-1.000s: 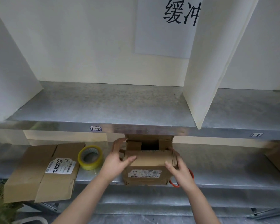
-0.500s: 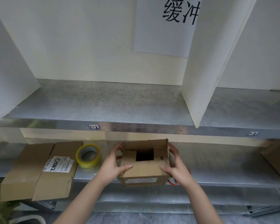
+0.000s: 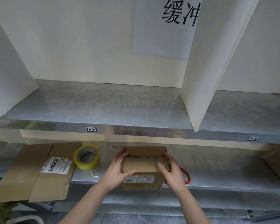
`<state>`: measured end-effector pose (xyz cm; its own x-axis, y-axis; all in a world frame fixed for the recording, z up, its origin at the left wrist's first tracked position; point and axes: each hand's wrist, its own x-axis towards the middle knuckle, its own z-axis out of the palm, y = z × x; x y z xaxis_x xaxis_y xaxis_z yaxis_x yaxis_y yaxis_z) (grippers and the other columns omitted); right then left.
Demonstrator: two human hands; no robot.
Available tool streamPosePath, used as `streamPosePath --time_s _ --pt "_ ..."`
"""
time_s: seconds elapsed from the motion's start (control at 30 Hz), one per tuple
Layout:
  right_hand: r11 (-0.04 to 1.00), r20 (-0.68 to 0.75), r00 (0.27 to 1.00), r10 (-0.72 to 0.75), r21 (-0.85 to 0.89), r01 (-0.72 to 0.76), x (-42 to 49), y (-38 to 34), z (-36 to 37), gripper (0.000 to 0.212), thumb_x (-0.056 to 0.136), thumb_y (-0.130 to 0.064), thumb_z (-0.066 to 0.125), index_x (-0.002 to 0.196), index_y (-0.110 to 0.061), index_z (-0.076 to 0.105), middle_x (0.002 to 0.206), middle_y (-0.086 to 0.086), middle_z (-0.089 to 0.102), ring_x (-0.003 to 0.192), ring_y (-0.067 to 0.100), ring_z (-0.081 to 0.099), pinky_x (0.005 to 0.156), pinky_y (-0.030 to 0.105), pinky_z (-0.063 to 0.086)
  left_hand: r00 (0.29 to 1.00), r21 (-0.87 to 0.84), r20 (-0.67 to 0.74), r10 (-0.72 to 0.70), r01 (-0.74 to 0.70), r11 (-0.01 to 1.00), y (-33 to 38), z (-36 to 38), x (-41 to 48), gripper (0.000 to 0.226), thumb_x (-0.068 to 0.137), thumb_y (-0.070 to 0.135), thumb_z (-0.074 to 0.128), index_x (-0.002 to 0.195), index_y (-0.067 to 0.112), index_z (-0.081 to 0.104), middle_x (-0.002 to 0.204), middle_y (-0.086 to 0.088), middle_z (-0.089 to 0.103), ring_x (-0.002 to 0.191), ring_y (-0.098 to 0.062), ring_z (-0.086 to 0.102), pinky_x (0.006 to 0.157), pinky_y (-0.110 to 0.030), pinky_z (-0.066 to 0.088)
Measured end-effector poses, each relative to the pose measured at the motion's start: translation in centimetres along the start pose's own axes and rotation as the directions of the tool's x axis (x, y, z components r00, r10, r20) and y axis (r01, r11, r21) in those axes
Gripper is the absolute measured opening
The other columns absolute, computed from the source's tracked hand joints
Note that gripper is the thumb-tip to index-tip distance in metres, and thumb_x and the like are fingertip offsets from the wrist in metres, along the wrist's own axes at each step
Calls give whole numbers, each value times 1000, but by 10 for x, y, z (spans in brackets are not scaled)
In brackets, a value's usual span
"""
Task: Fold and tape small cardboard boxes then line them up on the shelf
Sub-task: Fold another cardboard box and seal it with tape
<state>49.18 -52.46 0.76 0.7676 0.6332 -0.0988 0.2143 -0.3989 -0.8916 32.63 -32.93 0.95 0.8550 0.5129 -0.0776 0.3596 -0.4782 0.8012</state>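
Note:
A small brown cardboard box (image 3: 143,165) with a white label on its near face sits at the front edge of the lower metal shelf (image 3: 217,175). Its top flaps are folded down and meet along a seam. My left hand (image 3: 118,170) grips the box's left side, thumb across the near flap. My right hand (image 3: 171,170) grips the right side in the same way. A roll of yellowish clear tape (image 3: 86,157) stands on the shelf left of the box.
A flattened cardboard box (image 3: 31,172) with a white label lies at the left and overhangs the shelf edge. An orange-handled tool (image 3: 187,175) lies behind my right hand. The upper metal shelf (image 3: 103,107) has white dividers (image 3: 199,94). More cardboard (image 3: 278,162) lies far right.
The box's far and near top flaps have been folded shut over the opening. Both hands shifted from the flaps to the box's sides.

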Motion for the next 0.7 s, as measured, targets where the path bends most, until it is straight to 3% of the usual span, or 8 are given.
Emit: streamPosePath --time_s 0.13,0.27,0.43,0.6,0.7 --pt "999 -61 998 -26 44 28 11 -2 6 56 93 -30 64 143 -30 39 141 -7 50 129 11 45 110 35 39 999 57 -29 40 -38 998 6 -3 17 75 84 43 71 147 33 30 151 22 16 135 2 23 109 -17 23" --pt "999 -62 998 -26 17 27 33 -9 11 34 93 -30 64 124 -41 53 131 -6 54 122 13 51 100 23 40 1000 -19 12 14 -14 1000 2 -11 35 60 88 36 68 142 37 40 145 30 24 138 -2 27 112 -21 27" --pt "999 -30 999 -17 39 18 40 1 18 38 91 -35 66 126 -45 54 136 -7 49 126 10 47 106 27 40 999 -39 51 15 -13 999 -14 -12 36 53 92 36 63 140 38 42 147 33 21 142 -4 23 112 -21 24" --pt "999 13 1000 7 -42 -7 51 -8 12 45 92 -39 63 134 -42 47 137 -7 44 119 9 47 89 11 38 1000 308 30 -4 -6 951 -5 -13 44 59 95 51 48 149 35 29 158 19 15 147 -10 2 118 -34 12" --pt "964 -50 992 -115 -245 99 47 -9 11 52 93 -37 62 141 -31 44 145 -2 37 128 16 42 94 19 38 999 502 38 36 -50 863 1 -14 42 62 98 54 39 153 34 20 160 16 9 148 -12 -6 119 -34 5"
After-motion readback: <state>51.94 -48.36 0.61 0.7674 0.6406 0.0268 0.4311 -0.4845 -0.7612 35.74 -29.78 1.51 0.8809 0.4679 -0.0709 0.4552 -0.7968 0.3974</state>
